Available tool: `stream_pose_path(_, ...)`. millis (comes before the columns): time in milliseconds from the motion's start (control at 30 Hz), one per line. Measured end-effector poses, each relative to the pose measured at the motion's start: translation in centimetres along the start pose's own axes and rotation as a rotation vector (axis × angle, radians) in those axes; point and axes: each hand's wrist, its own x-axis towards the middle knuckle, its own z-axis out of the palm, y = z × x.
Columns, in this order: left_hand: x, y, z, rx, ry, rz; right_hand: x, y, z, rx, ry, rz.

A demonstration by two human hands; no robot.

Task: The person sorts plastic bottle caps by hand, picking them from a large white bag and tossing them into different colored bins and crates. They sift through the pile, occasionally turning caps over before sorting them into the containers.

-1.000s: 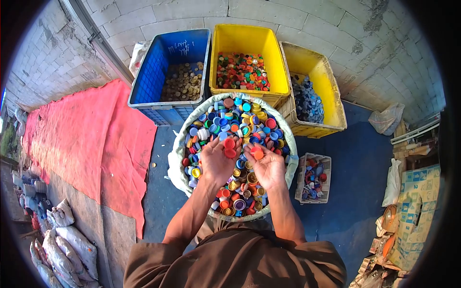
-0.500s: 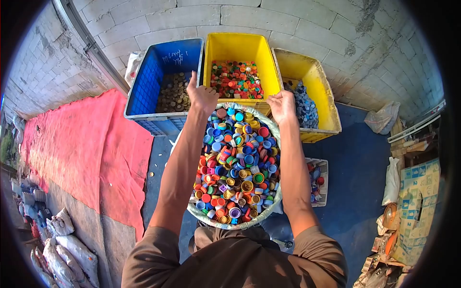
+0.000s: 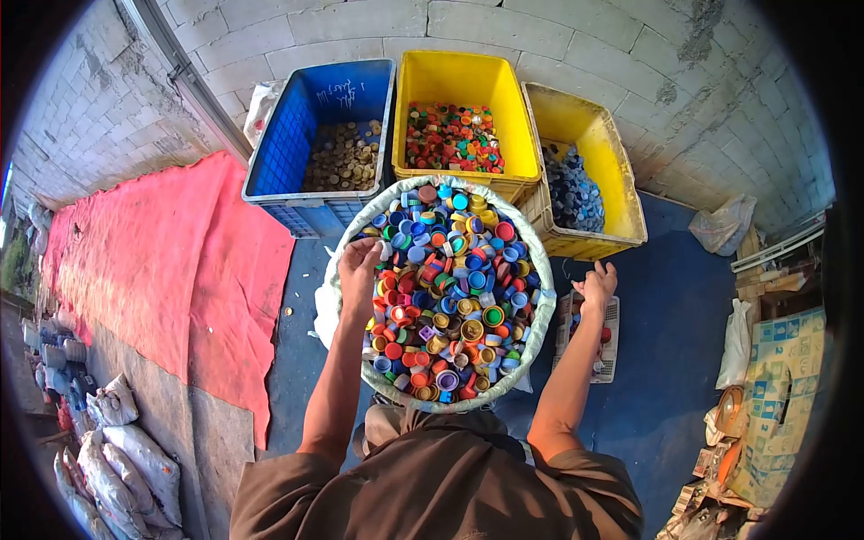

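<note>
left hand (image 3: 358, 263) now back at sack (image 3: 542, 270), fingers nearly closed by white cap (image 3: 386, 251), grip unclear; right hand (image 3: 596, 286) half-open, crate (image 3: 609, 351) beneath fingers, hold unclear.

Bright daylight, left | right side dimmer | fisheye curvature | black corners

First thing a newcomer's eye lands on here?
Probably the round, cloth-rimmed container heaped with multicolored plastic caps, dead center between the left hand and right hand. Next, the blue crate and two yellow crates lined up behind it by the block wall, each partly filled with caps or similar small pieces. Then the big red sheet spread across the floor at left.
</note>
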Motion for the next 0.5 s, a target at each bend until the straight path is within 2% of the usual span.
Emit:
stream_pose_path(33, -0.4, -0.6, -0.3, -0.004, 0.018, -0.005, -0.1, 0.9, 0.1, 0.021, 0.049, -0.031)
stream_pose_path(133, -2.6, -1.4, -0.9, -0.031, 0.098, 0.069, -2.3, 1.6, 0.0, -0.105, -0.036, -0.1)
stream_pose_path(167, -3.0, -2.3, -1.5, -0.032, 0.135, 0.094, -3.3, 1.7, 0.3, -0.143, 0.013, -0.126)
stream_pose_path(267, -5.4, -2.6, -2.0, 0.078, 0.166, 0.107, -2.8, 5.8, 0.2, -0.331, 0.025, -0.385)
stream_pose_path(333, -6.3, -2.7, -2.4, 0.242, 0.143, 0.079, -6.1, 4.6, 0.5, -0.434, 0.044, -0.431)
stream_pose_path(500, -6.8, -2.2, -1.7, 0.483, 0.151, 0.217, -10.3, 3.6, 1.4, -0.718, 0.093, -0.515)
